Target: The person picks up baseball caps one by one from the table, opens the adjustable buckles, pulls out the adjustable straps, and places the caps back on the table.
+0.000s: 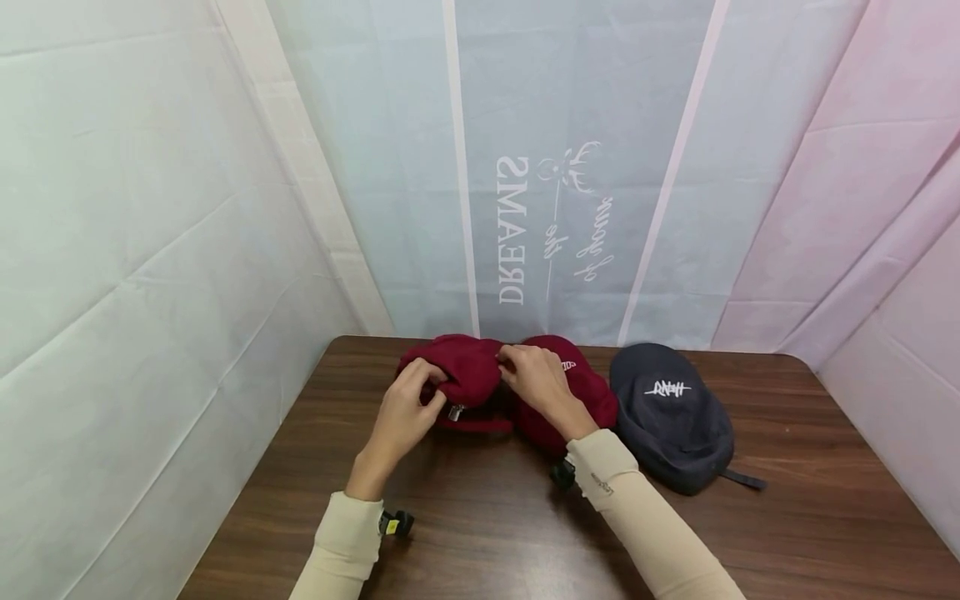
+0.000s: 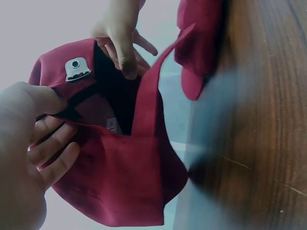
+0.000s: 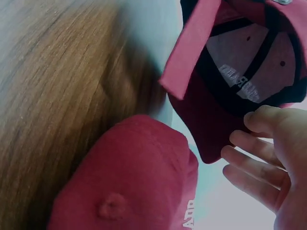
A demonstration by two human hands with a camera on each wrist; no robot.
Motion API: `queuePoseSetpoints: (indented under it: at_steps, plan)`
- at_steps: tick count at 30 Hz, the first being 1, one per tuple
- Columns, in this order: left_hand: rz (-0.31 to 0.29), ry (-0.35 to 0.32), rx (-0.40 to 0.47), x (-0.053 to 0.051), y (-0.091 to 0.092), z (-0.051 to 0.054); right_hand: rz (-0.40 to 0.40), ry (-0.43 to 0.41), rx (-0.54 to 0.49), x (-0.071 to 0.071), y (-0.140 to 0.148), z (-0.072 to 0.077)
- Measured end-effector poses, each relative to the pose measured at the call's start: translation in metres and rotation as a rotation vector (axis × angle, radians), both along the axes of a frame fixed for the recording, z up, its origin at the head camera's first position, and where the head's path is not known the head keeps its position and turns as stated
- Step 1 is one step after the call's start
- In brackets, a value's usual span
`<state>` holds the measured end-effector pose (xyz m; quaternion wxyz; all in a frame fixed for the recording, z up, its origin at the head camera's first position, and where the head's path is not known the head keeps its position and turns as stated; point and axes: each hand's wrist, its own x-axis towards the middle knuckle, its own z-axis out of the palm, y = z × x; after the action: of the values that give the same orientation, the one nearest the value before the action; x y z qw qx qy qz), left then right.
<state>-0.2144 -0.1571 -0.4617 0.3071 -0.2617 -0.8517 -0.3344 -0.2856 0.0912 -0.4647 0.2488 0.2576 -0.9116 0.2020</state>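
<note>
A dark red baseball cap [image 1: 472,367] is held up near the table's far edge, its inside showing in both wrist views. My left hand [image 1: 408,412] pinches its rim, thumb inside and fingers outside. On the cap's other side, my right hand [image 1: 536,375] grips the edge by the bill, thumb at the inner band. A loose back strap [image 3: 192,52] hangs out from the cap, and a metal buckle [image 1: 456,412] shows near my left fingers. Just right of it lies a second red cap [image 1: 596,402] with white lettering, partly hidden by my right forearm.
A dark grey cap [image 1: 675,437] with white writing lies to the right of the red ones, its strap [image 1: 742,478] trailing on the wooden table [image 1: 495,517]. A printed fabric sheet [image 1: 555,100] hangs right behind the table's far edge, with pale sheets at both sides.
</note>
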Motion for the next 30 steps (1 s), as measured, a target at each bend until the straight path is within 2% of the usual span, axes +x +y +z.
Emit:
queuePoseSetpoints:
  at_steps: [9, 17, 25, 30]
  plan:
    - [0.020, -0.134, -0.106, 0.005, 0.002, -0.008, -0.019, -0.015, 0.028, -0.004, -0.002, -0.011]
    - [0.007, -0.226, -0.171, 0.009, 0.002, -0.013, -0.032, -0.021, 0.042, -0.006, -0.004, -0.019]
    - [0.009, -0.284, -0.253, 0.009, 0.003, -0.020, 0.009, -0.123, 0.112, -0.009, -0.006, -0.025]
    - [-0.016, -0.357, -0.297, 0.009, 0.003, -0.022, 0.046, -0.149, 0.189, -0.010, -0.003, -0.032]
